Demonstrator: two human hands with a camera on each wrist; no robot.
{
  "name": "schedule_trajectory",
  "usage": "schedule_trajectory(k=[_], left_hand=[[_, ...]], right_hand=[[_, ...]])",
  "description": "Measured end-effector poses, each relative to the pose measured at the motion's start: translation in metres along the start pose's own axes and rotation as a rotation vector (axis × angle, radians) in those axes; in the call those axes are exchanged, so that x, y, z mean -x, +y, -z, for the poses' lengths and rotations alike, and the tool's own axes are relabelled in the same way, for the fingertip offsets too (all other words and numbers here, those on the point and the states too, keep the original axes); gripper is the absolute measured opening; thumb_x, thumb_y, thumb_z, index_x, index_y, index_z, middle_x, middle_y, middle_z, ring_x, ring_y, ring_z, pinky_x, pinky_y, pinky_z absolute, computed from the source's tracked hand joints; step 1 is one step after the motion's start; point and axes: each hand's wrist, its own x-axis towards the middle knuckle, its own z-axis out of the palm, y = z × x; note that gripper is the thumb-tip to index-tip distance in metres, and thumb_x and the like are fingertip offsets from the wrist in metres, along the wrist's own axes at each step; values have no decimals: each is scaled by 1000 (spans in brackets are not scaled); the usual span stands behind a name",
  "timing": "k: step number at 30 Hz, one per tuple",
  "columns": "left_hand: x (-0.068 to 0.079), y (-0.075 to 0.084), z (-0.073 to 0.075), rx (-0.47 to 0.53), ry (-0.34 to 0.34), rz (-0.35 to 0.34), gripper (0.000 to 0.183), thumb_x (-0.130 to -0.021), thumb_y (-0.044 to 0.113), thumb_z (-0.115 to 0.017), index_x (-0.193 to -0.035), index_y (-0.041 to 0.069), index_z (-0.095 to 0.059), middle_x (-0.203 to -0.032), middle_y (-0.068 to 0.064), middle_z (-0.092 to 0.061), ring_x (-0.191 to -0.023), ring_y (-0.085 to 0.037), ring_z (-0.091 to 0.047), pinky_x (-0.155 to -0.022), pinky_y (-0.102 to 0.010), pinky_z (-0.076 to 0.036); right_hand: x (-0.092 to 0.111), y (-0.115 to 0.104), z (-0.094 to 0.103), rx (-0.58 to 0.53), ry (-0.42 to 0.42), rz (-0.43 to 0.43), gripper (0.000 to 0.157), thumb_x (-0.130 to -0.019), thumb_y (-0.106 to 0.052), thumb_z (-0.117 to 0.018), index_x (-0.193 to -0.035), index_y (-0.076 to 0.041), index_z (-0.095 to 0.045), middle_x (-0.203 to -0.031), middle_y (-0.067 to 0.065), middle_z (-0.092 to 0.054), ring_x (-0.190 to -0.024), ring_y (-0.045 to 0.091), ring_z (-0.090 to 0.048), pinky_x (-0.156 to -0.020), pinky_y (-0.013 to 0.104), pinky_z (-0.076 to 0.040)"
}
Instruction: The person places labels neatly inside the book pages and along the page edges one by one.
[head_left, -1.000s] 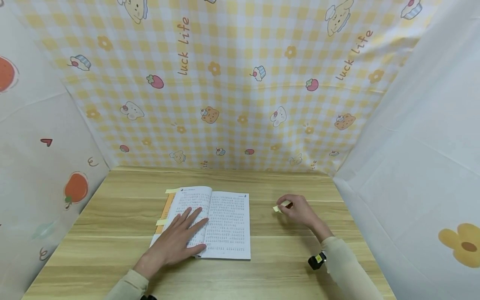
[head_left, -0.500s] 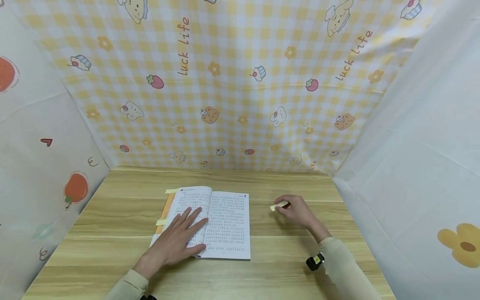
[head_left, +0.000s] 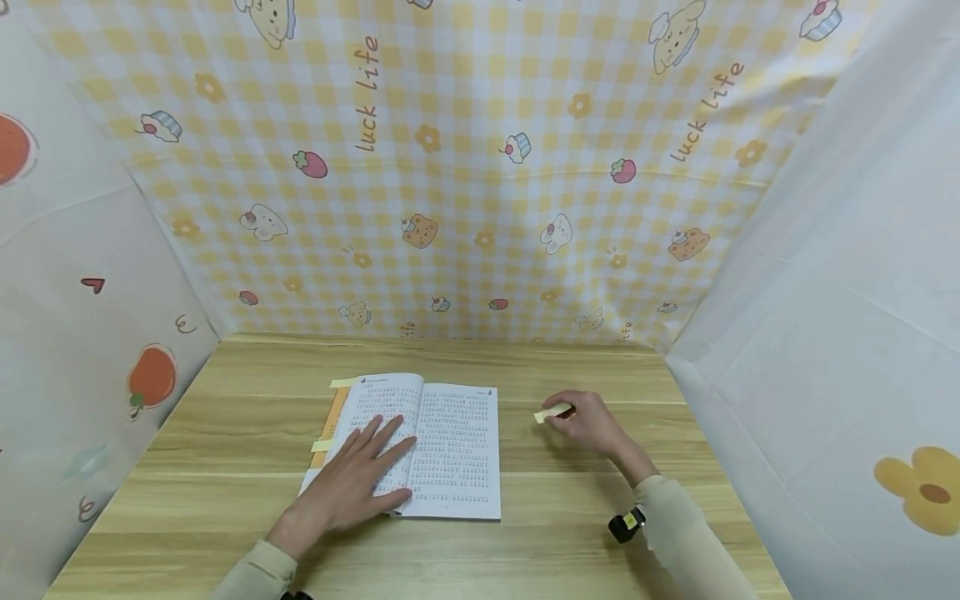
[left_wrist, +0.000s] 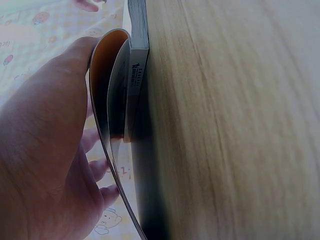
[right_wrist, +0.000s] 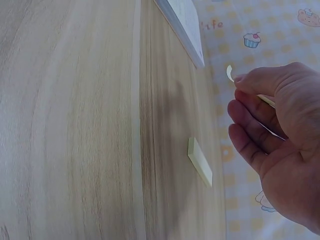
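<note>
Right fingers (right_wrist: pixel 245 116) — pinching strip (head_left: pixel 553 412), book (head_left: pixel 454 450) open

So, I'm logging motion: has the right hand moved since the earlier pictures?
Yes; the right hand has shifted left, nearer the book, in the head view.

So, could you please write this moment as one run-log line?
left hand: spread on open book | right hand: pinches pale strip, apart from book | pale block: on table
</note>
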Motion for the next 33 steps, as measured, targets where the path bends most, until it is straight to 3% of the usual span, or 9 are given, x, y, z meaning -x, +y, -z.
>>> schedule_trajectory(k=[8, 11, 16, 26, 33], left_hand=[[0, 0, -2, -1, 1, -1, 77, -106, 62, -70, -169, 21, -54, -187, -14, -34, -172, -51, -31, -136, -76, -31], [1, -1, -2, 2, 1, -4, 76, -106, 61, -70, -169, 21, -54, -187, -14, -34, -172, -51, -30, -137, -76, -31], [1, 0, -1, -4, 19, -17, 75, -106, 59, -72, -168, 19, -56, -185, -16, -37, -170, -52, -33, -134, -77, -33], [1, -1, -1, -5, 16, -14, 76, -106, 60, -72, -168, 20, -56, -185, -15, -37, -171, -52, -33, -134, -77, -33], [0, -1, -1, 3, -4, 1, 77, -106, 62, -70, -169, 21, -54, -187, -13, -33, -173, -49, -29, -137, -75, -31]], right_hand=[[-2, -3, -3, -11, -13, 12, 21, -101, -7, -82, -122, -4, -82, -130, 20, -83, -90, 12, -81, -69, 20, -63], [-3, -5, -6, -22, -12, 2, 21, -101, -7, -83, -121, -6, -82, -123, 17, -84, -87, 8, -77, -67, 20, -60], [-5, -7, -10, -25, -9, 11, 19, -100, -7, -83, -118, -7, -82, -113, 11, -84, -84, 5, -69, -69, 18, -58], [-10, -11, -20, -38, -22, 23, 19, -100, -8, -84, -119, -7, -81, -116, 11, -83, -86, 5, -69, -72, 19, -60], [-13, -16, -30, -46, -13, 49, 17, -100, -9, -85, -116, -10, -81, -121, 9, -80, -100, 14, -72, -83, 20, -60]])
